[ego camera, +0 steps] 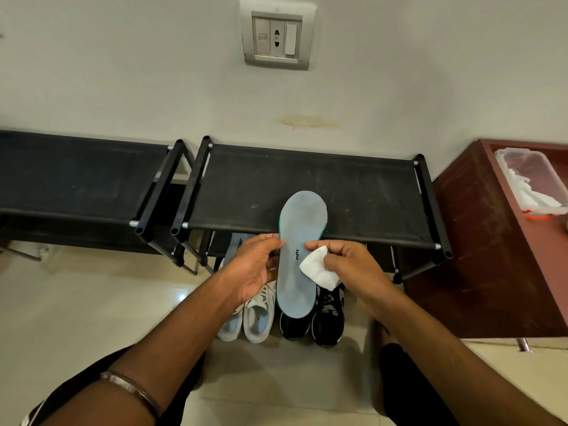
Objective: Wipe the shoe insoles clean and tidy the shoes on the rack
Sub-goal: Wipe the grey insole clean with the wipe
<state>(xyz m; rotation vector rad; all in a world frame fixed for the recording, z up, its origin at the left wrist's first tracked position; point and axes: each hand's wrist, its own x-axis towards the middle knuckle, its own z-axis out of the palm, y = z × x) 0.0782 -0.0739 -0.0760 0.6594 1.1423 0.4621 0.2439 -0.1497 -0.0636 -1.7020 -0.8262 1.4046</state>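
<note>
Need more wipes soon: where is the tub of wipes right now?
In the head view, the clear wipes tub sits far right on the reddish-brown cabinet, just right of the black shoe rack and away from both hands.

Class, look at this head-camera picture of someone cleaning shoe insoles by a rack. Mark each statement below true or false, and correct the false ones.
1. The left hand holds the grey insole by its edge. True.
2. The right hand pinches a black brush against the insole. False: it pinches a folded white wipe.
3. The white shoes and black shoes stand on the floor below the insole. True.
4. The black rack has shoes lined up on its top shelf. False: no shoes sit on the top shelf.
5. A clear plastic box rests on the reddish-brown cabinet at right. True.
</note>
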